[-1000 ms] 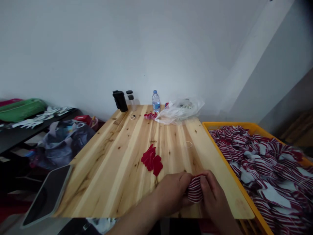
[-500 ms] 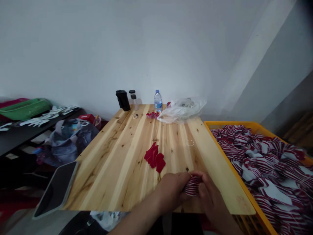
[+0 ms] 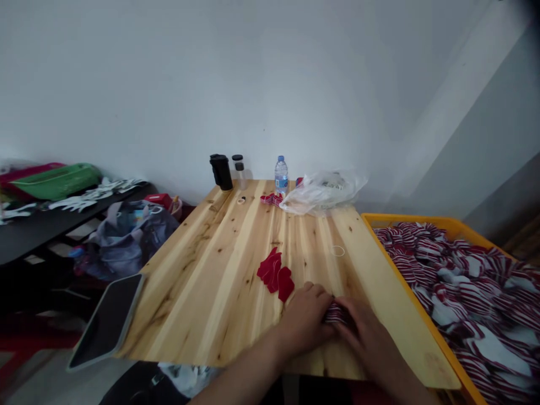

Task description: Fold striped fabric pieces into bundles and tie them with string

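From the middle of the table [image 3: 202, 292], at eight o'clock, a dark flat panel [image 3: 107, 320] lies along the left edge, and the boards run wide from it toward the centre. At five o'clock, close to the near edge, the left hand [image 3: 306, 318] and the right hand [image 3: 366, 333] hold a striped piece [image 3: 334, 313] between them, the left with bent fingers, the right with thumb and fingers about it; the fingertips below are hidden. At three o'clock a yellow crate [image 3: 422, 218] stands just beside the right edge.

As for materials, the panel is smooth with a pale rim; at eleven o'clock stands a black cylindrical tumbler [image 3: 222, 172]; near the centre lie red pieces [image 3: 270, 271], flat, pointed, overlapping; at one o'clock is a crumpled, translucent plastic bag [image 3: 323, 194]. The striped piece looks like cloth, dark red and white; similar cloth pieces [image 3: 476, 292] fill the crate.

At twelve o'clock, a clear bottle [image 3: 281, 174] carries a blue label, its writing too small for reading.
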### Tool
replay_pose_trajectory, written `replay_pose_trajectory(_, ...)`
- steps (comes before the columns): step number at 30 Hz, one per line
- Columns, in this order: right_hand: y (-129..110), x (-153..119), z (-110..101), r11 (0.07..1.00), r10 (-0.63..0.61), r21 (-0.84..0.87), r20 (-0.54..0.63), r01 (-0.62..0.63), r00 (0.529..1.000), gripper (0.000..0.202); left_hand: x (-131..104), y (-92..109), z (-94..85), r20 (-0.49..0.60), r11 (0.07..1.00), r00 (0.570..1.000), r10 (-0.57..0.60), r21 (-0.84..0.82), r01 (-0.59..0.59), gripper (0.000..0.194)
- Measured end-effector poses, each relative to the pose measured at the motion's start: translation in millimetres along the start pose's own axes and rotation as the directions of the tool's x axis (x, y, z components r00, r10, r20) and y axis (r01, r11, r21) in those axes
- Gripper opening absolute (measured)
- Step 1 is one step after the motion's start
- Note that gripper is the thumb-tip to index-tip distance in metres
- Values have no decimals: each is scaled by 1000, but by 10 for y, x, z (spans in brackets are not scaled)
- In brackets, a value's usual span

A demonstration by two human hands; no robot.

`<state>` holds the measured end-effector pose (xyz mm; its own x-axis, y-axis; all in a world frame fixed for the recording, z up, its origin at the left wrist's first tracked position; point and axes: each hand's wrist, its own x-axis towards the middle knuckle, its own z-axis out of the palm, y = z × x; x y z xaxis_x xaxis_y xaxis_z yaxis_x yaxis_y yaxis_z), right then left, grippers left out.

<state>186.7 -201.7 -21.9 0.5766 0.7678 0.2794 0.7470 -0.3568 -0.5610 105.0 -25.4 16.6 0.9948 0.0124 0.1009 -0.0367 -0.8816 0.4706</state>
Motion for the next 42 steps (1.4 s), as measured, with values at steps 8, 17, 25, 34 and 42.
replay_pose_trajectory(8, -79, -177, 45, 992, -67, -117, -133, 52, 989, 54, 57, 0, 62, -8, 1000, 1000, 25, 10, -25, 34)
replay_pose_trajectory(17, 77, -252, 116, 922, -239, -330, -73, 203, 968, 52, 109, -5, 10, 46, 999, 998, 35, 1, -35, 37)
replay_pose_trajectory(25, 50, -199, 139, 910, -263, -369, -166, 188, 950, 46, 120, 1, 3, 33, 999, 999, 35, -30, -34, 40)
replay_pose_trajectory(34, 69, -204, 133, 946, -216, -296, -270, 133, 938, 48, 121, -22, 12, 39, 997, 998, 57, -58, -54, 35)
replay_pose_trajectory(42, 96, -225, 145, 905, -277, -384, -206, 183, 939, 50, 131, -41, 11, 56, 994, 996, 64, -90, -59, 31)
